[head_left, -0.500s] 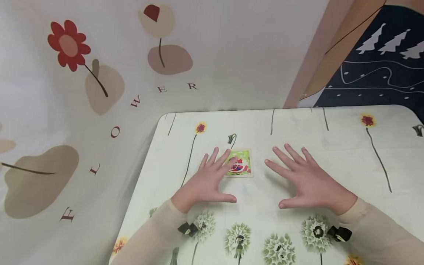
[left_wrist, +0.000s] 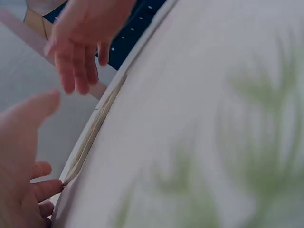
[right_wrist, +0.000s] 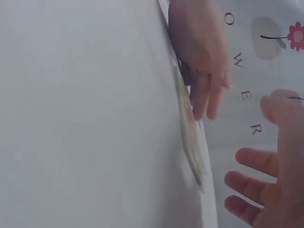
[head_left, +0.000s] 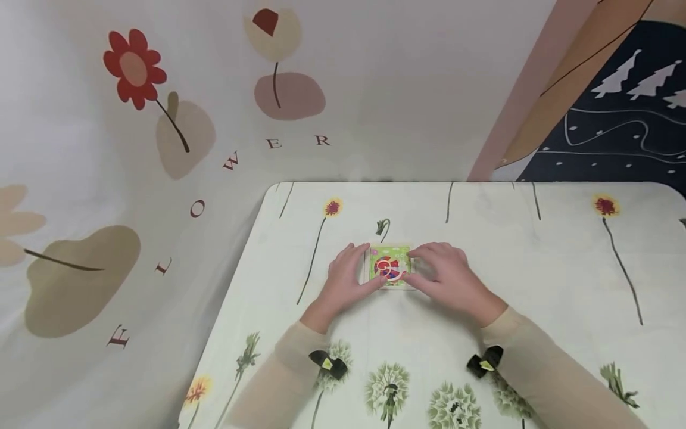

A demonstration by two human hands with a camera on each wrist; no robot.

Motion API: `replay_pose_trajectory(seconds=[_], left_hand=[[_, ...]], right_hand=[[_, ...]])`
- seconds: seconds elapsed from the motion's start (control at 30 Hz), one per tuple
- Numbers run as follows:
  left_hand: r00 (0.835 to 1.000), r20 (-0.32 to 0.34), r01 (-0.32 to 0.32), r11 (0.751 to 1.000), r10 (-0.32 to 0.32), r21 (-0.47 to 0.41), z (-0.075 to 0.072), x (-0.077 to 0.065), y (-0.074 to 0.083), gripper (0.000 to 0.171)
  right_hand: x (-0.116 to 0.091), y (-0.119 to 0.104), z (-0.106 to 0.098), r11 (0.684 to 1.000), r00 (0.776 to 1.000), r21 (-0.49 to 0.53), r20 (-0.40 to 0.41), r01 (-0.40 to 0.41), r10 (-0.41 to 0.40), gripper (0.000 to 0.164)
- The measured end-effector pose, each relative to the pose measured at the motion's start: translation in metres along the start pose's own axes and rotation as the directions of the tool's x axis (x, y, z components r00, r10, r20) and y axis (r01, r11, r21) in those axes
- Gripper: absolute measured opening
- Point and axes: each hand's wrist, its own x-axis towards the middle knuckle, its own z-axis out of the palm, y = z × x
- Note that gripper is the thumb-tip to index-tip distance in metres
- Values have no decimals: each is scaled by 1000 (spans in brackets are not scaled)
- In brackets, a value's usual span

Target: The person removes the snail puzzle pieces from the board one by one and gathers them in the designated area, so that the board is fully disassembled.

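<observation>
A small square wooden picture board (head_left: 390, 262), green with a red and blue spiral figure, lies flat on the cloth-covered table between the hands. My left hand (head_left: 345, 277) is at its left side, fingertips right at the edge in the left wrist view and the thumb by the near edge. From the right, my right hand (head_left: 445, 271) reaches toward it with fingers bent, thumb and forefinger overlapping its right edge in the head view. In the right wrist view the right hand's fingers (right_wrist: 251, 187) are spread and apart from the board (right_wrist: 189, 133).
The tabletop cloth (head_left: 525, 286) is white with printed dandelions and flowers. Behind and to the left hangs a pale curtain (head_left: 386, 107) with flower prints and letters. A dark panel with white trees (head_left: 616, 119) is at the back right. Both sleeves carry black bows.
Both hands have come in from a wide-spread pose to the two sides of the board, the right moving left and the fingers bending. The view has shifted slightly.
</observation>
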Motion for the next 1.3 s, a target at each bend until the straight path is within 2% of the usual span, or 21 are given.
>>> replay_pose_trajectory(seconds=[0.1, 0.23, 0.33, 0.43, 0.57, 0.73, 0.97, 1.17, 1.3], left_hand=[[999, -36, 13, 999, -12, 42, 6, 1, -4, 93], [998, -56, 9, 990, -1, 141, 11, 1, -7, 94], [997, -72, -1, 980, 16, 200, 16, -1, -7, 92], [995, -92, -8, 976, 29, 218, 18, -3, -9, 92], [994, -102, -20, 974, 44, 225, 18, -4, -8, 93], [995, -81, -30, 975, 49, 221, 14, -4, -6, 94], [996, -78, -22, 962, 45, 271, 13, -4, -5, 94], [996, -73, -23, 961, 45, 277, 13, -5, -5, 95], [996, -72, -23, 961, 44, 275, 12, -4, -6, 95]], right_hand=[[13, -3, 23, 998, 998, 34, -34, -60, 61, 38], [21, -11, 48, 991, 991, 71, -59, -113, 117, 28], [24, -16, 61, 990, 989, 77, -78, -121, 127, 25], [29, -20, 68, 991, 987, 66, -102, -118, 124, 20], [38, -20, 71, 990, 984, 38, -115, -136, 139, 18], [49, -16, 73, 983, 979, -6, -100, -181, 179, 24], [57, -18, 72, 971, 972, -56, -51, -234, 231, 28], [61, -23, 69, 953, 955, -74, -2, -295, 296, 31], [63, -26, 68, 948, 952, -93, 5, -305, 307, 34]])
